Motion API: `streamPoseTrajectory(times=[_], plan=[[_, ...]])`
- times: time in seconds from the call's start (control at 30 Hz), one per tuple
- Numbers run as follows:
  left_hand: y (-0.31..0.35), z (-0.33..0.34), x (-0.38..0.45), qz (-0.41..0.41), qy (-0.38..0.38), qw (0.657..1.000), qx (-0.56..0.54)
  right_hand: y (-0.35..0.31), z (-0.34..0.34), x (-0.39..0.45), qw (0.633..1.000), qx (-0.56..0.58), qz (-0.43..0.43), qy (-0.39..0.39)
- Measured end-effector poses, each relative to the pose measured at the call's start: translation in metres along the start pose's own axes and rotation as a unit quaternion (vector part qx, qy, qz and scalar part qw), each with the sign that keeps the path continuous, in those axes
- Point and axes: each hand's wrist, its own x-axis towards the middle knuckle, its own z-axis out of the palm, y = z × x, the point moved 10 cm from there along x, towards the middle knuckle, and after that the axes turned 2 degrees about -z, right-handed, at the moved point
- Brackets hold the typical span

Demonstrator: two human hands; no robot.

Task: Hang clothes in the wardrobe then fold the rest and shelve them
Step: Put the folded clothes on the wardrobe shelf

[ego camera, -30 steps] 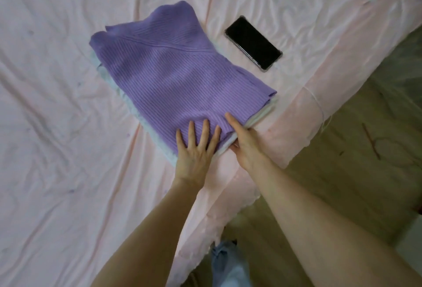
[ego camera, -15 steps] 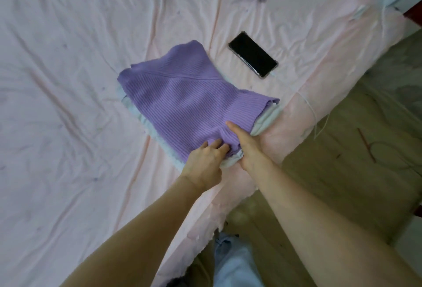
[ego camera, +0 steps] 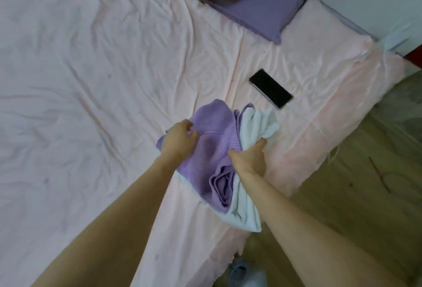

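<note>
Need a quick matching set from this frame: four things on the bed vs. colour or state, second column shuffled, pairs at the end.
Things:
1. ribbed sweater
2. phone
3. pillow
4. white garment

States:
A. black screen up, lying free on the sheet
B. purple, gripped by the left hand
C. purple, at the head of the bed under a yellow and blue bundle
D. bunched under the sweater, held by the right hand

Pairs: 1-B, 2-A, 3-C, 4-D
</note>
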Motion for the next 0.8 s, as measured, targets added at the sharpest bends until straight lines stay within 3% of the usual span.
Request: streamPoseTrajectory(times=[0.2,0.33,0.57,0.7,0.8], plan=[[-0.042,0.008,0.058,-0.028,-0.041,0.995,0.092,-0.017,0.046,0.022,1.0,-0.026,0.011,0.008],[-0.055,0.041,0.091,-0.05,-0.114,0.99,0.069,-0.021,0.067,0.034,0.999,-0.035,-0.014,0.027],[-0.083,0.083,0.097,-0.166,-0.23,0.959,-0.002,-0.016,0.081,0.04,0.998,-0.05,-0.027,0.019],[-0.085,0.087,0.1,-0.174,-0.246,0.953,0.021,-0.021,0.081,0.042,0.997,-0.056,-0.048,0.011],[-0.089,0.095,0.094,-0.184,-0.298,0.936,0.005,-0.025,0.081,0.044,0.996,-0.067,-0.064,0.014]])
